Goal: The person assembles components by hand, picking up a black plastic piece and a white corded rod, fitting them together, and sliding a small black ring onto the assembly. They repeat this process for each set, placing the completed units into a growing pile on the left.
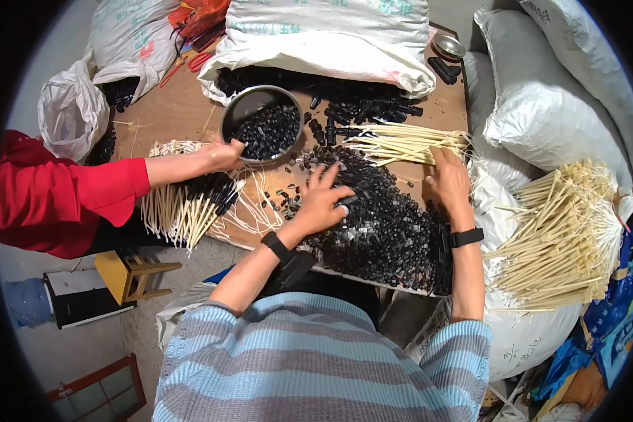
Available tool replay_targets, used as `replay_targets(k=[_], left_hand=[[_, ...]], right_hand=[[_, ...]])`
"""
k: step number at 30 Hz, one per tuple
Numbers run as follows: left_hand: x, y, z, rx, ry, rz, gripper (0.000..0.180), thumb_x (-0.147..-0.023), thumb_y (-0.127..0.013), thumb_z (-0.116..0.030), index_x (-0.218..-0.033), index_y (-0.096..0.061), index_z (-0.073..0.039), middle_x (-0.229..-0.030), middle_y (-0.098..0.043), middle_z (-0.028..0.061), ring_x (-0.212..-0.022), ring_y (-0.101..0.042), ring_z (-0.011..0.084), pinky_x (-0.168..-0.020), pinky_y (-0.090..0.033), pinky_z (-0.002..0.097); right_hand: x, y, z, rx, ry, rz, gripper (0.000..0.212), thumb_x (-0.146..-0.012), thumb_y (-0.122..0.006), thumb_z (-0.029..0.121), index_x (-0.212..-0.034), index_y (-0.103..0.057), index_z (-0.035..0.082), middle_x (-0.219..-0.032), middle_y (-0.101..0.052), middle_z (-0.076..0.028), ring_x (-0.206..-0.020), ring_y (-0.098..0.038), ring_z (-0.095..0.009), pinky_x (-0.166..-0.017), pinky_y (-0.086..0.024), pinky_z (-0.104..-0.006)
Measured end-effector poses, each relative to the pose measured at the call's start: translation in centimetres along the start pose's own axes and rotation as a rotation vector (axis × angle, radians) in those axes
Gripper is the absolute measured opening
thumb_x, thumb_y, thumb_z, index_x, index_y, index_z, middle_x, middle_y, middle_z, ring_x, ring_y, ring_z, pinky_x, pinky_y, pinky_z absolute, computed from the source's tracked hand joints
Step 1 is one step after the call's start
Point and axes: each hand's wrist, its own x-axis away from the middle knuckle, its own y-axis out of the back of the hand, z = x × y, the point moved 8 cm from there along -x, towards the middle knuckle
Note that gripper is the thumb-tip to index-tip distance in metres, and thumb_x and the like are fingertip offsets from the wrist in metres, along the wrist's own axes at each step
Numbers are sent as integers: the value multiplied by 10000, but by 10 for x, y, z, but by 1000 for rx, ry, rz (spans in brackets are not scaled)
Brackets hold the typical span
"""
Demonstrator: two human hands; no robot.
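My left hand (323, 200) is over the left part of a heap of small black plastic pieces (394, 235), its fingers spread and slightly blurred, a ring on one finger. On the right, my right hand (449, 179) reaches to the end of a bundle of pale thin sticks (394, 143). Its fingertips touch the sticks and its thumb stands apart; nothing shows gripped. Another person's hand (221, 155), in a red sleeve, is at the rim of a grey metal pot (226, 116) with black pieces inside.
More sticks with black ends (197, 200) and white strings lie at the table's left edge. A white woven sack (323, 53) spills black parts at the back. Red-handled scissors (172, 72) lie far left. Stuffed sacks (541, 119) and a big stick bundle (555, 243) crowd the right side.
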Motion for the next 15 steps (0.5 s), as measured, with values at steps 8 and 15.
replay_targets(k=[8,15], left_hand=[[-44,-56,-69,4,-232,167,345,-693,-717,-146,-1031,-668,-199,-1520,-279,159,-1399,-163,446,-1059,-151,652],[-32,6,-60,-78,-235,-209,289,-677,-691,-103,-959,-664,-161,-1437,-393,148,-1380,-222,433,-1063,-170,605]], right_hand=[[-41,-17,-7,35,221,-114,206,-784,-678,174,-979,-654,111,-1005,-613,-110,-929,-594,-290,-792,-445,-440],[-45,-8,-22,94,168,-190,146,-837,-629,181,-786,-578,54,-794,-600,-118,-745,-599,-337,-696,-456,-452]])
